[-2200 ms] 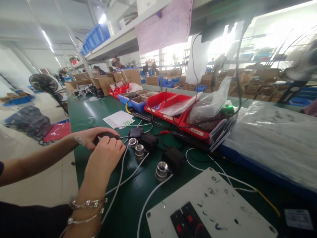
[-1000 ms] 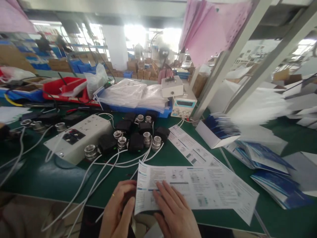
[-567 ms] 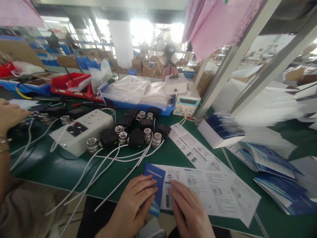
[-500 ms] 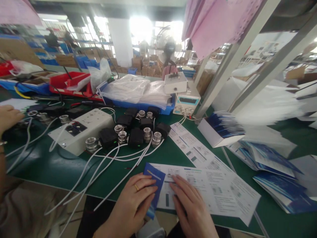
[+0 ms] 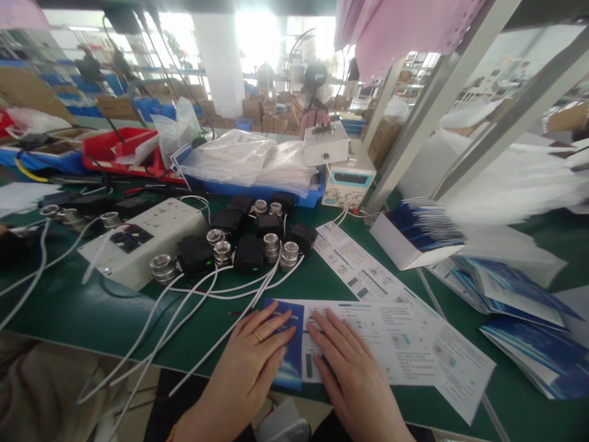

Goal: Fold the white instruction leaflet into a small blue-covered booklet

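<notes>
A printed leaflet (image 5: pixel 409 350) lies unfolded near the table's front edge, its blue cover panel (image 5: pixel 291 362) at the left end. My left hand (image 5: pixel 257 350) rests flat on that blue panel, fingers stretched out, a ring on one of them. On the white printed part beside it lies my right hand (image 5: pixel 345 356), palm down with the fingers spread. Neither hand grips anything. Under the leaflet's right side runs a second unfolded sheet (image 5: pixel 340 261), slanting from the back left to the front right.
Several black actuators with metal valve fittings (image 5: pixel 248 253) and white cables stand at centre left beside a beige box (image 5: pixel 147 239). Right of the sheets are a white carton of folded leaflets (image 5: pixel 409 245) and stacked blue leaflets (image 5: pixel 534 350). Behind are a blue bin (image 5: pixel 299 195) and a power supply (image 5: pixel 352 181).
The blue panel has turned straighter and lies flatter under my left hand. My right hand has shifted slightly on the sheet. Another person's hand at the far left has gone from its earlier place.
</notes>
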Available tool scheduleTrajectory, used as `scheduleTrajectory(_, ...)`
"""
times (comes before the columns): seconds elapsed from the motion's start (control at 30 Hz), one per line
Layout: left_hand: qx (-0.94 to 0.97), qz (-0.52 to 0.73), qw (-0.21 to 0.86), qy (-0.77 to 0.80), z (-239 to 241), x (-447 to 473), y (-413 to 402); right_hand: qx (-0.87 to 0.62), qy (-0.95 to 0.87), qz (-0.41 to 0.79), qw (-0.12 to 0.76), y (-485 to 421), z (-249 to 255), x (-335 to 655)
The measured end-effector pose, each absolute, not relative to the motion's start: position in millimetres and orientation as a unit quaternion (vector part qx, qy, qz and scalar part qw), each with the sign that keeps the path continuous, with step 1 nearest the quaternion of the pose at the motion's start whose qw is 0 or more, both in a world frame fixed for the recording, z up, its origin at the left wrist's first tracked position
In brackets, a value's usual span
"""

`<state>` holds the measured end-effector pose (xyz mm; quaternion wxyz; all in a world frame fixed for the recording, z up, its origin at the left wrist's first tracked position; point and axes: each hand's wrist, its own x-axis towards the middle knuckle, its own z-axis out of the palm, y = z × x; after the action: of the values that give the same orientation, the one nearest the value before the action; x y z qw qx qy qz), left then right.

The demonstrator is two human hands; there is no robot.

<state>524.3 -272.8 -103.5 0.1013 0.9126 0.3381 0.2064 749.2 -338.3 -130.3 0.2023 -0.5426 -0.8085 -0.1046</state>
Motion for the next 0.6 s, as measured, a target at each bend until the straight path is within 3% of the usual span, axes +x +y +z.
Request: scheduleTrajectory(0.6,0.915,0.213,-0.032,0.341,-110.0,529.0,-276.5,-0.542,-0.809,-0.097,0.207,-338.9,-127.9,750.0)
